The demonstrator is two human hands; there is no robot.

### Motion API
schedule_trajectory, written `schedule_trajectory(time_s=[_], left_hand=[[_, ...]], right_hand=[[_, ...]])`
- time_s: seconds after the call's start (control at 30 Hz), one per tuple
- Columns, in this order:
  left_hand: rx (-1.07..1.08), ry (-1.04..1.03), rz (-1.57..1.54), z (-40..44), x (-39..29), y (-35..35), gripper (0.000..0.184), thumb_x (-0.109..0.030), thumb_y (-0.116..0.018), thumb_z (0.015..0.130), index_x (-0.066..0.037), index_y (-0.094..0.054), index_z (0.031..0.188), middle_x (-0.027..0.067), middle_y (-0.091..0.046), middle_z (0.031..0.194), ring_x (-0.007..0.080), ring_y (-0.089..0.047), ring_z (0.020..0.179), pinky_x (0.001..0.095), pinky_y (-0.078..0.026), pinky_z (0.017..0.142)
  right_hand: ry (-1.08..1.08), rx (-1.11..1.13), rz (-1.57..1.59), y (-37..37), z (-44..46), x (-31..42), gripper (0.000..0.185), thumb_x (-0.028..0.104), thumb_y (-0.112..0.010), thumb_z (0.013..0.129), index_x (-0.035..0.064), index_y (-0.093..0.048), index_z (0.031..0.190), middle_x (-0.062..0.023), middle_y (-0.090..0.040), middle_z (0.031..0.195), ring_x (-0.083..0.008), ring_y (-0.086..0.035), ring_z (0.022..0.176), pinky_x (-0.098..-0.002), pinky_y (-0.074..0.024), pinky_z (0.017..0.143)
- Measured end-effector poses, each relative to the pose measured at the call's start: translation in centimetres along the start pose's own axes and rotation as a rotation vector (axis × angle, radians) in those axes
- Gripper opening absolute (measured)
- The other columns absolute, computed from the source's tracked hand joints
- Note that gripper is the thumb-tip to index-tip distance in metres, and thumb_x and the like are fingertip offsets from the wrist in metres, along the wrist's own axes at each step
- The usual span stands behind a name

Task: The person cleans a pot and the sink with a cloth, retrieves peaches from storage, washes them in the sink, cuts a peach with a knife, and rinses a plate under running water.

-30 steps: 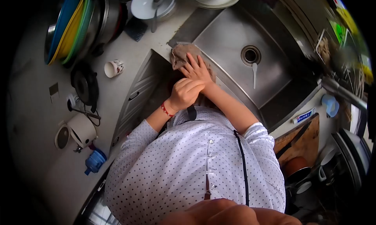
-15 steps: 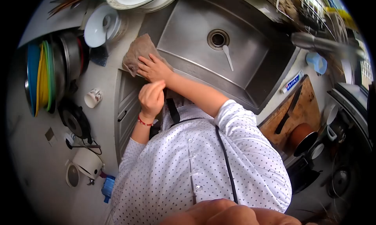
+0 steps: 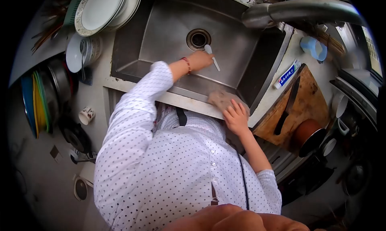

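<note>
My left hand [image 3: 200, 61], with a red bracelet at the wrist, reaches into the steel sink [image 3: 237, 66]. Its fingers are closed at the handle of a small white spoon [image 3: 208, 49], which lies on the sink floor beside the drain [image 3: 198, 39]. The fingertips partly cover the handle. At the sink's front right edge, my right hand [image 3: 236, 117] lies with spread fingers on a brownish-grey cloth [image 3: 220, 99]. The cloth drapes over the rim, and part of it is under the fingers.
Stacked plates [image 3: 100, 9] and bowls [image 3: 74, 54] stand left of the sink. A faucet [image 3: 305, 10] reaches over the back right. On the right are a toothpaste tube [image 3: 287, 74], a blue cup [image 3: 313, 48], and a cutting board [image 3: 309, 98] with a knife [image 3: 287, 106] and a brown pot [image 3: 309, 136].
My right hand has moved with the cloth from the sink's left corner to its front right edge. My left hand has reached forward into the sink, to the spoon. The view has shifted.
</note>
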State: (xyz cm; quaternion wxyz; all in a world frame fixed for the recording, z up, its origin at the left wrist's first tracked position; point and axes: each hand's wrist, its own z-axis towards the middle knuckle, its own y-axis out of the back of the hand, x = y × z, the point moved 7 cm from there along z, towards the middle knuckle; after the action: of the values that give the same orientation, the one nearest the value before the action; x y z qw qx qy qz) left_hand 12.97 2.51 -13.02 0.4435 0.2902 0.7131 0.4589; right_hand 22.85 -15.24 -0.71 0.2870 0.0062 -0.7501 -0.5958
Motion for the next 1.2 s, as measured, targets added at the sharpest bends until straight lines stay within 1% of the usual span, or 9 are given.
schedule_trajectory(time_s=[0.17, 0.4, 0.5, 0.63, 0.9, 1.03, 1.1, 1.17, 1.2], left_hand=[[-0.004, -0.241, 0.097, 3.5, -2.7, -3.7, 0.011, -0.011, -0.053, 0.069, -0.005, -0.056, 0.078, 0.0068, -0.053, 0.082, 0.0204, -0.058, 0.065, 0.0324, -0.048, 0.055], [-0.020, -0.226, 0.220, 3.1, -3.0, -4.7, 0.011, -0.016, -0.052, 0.072, -0.009, -0.060, 0.075, 0.0066, -0.054, 0.076, 0.0182, -0.058, 0.063, 0.0310, -0.047, 0.050], [0.053, -0.141, 0.147, 2.2, -2.3, -3.4, 0.010, -0.014, -0.052, 0.071, -0.009, -0.060, 0.074, 0.0066, -0.056, 0.077, 0.0197, -0.059, 0.067, 0.0328, -0.047, 0.053], [-0.150, 0.109, -0.130, -1.3, -0.2, 3.9, 0.009, -0.012, -0.051, 0.073, -0.007, -0.059, 0.074, 0.0078, -0.056, 0.079, 0.0245, -0.058, 0.073, 0.0337, -0.047, 0.059], [-0.783, 0.751, -0.638, -15.4, 3.1, 13.1, 0.007, -0.002, -0.055, 0.070, -0.004, -0.056, 0.077, 0.0101, -0.055, 0.075, 0.0244, -0.056, 0.065, 0.0309, -0.044, 0.056], [-0.989, 0.941, -0.589, -21.8, 1.3, 14.5, 0.008, 0.003, -0.057, 0.069, -0.002, -0.054, 0.075, 0.0083, -0.054, 0.072, 0.0195, -0.055, 0.062, 0.0271, -0.044, 0.055], [-1.065, 0.980, -0.572, -24.0, 0.3, 14.3, 0.008, 0.003, -0.058, 0.069, -0.001, -0.054, 0.075, 0.0080, -0.054, 0.072, 0.0191, -0.055, 0.062, 0.0268, -0.044, 0.055], [-1.132, 1.013, -0.555, -25.6, -0.7, 14.4, 0.008, 0.004, -0.058, 0.069, 0.000, -0.054, 0.074, 0.0078, -0.053, 0.071, 0.0187, -0.055, 0.061, 0.0266, -0.044, 0.055], [-1.133, 1.042, -0.520, -26.2, -1.3, 14.5, 0.008, 0.005, -0.058, 0.069, 0.000, -0.054, 0.074, 0.0079, -0.053, 0.071, 0.0187, -0.054, 0.061, 0.0264, -0.044, 0.055]], right_hand=[[-0.198, -0.012, -0.015, 0.4, -4.5, -2.8, 0.034, 0.017, -0.058, 0.069, 0.0151, -0.056, 0.103, -0.0059, -0.051, 0.103, -0.0305, -0.038, 0.114, -0.0480, -0.0254, 0.093], [-0.302, -0.086, -0.023, 0.7, -2.5, -1.7, 0.042, 0.019, -0.055, 0.072, 0.0100, -0.051, 0.112, -0.0096, -0.047, 0.117, -0.0304, -0.037, 0.114, -0.0491, -0.0184, 0.096], [-0.332, -0.098, 0.088, 1.1, -0.9, -2.2, 0.037, 0.018, -0.055, 0.071, 0.0082, -0.053, 0.107, -0.0090, -0.051, 0.111, -0.0258, -0.044, 0.106, -0.0470, -0.0249, 0.093], [-0.304, -0.076, 0.177, 0.5, 2.7, -2.6, 0.026, 0.016, -0.052, 0.074, 0.0079, -0.055, 0.099, -0.0104, -0.060, 0.089, -0.0280, -0.056, 0.085, -0.0370, -0.0423, 0.077], [-0.332, 0.427, 0.553, -3.1, 12.6, 3.5, 0.029, 0.017, -0.047, 0.080, 0.0115, -0.055, 0.107, -0.0194, -0.056, 0.098, -0.0353, -0.054, 0.088, -0.0422, -0.0415, 0.078], [-0.188, 0.376, 0.557, -5.0, 17.0, 5.2, 0.029, 0.014, -0.047, 0.081, 0.0087, -0.054, 0.109, -0.0177, -0.059, 0.097, -0.0304, -0.057, 0.086, -0.0365, -0.0431, 0.076], [-0.479, 0.239, 1.116, -5.3, 18.4, 2.5, 0.030, 0.008, -0.047, 0.080, 0.0048, -0.053, 0.110, -0.0113, -0.060, 0.092, -0.0200, -0.056, 0.081, -0.0282, -0.0431, 0.074], [-0.648, 0.107, 1.189, -4.1, 19.9, -0.9, 0.028, 0.005, -0.047, 0.080, 0.0018, -0.054, 0.107, -0.0056, -0.057, 0.090, -0.0126, -0.051, 0.081, -0.0216, -0.0403, 0.074], [-0.571, -0.077, 1.205, -2.3, 21.0, -2.6, 0.027, 0.007, -0.047, 0.079, 0.0003, -0.054, 0.104, -0.0087, -0.057, 0.094, -0.0151, -0.051, 0.086, -0.0242, -0.0404, 0.077]])
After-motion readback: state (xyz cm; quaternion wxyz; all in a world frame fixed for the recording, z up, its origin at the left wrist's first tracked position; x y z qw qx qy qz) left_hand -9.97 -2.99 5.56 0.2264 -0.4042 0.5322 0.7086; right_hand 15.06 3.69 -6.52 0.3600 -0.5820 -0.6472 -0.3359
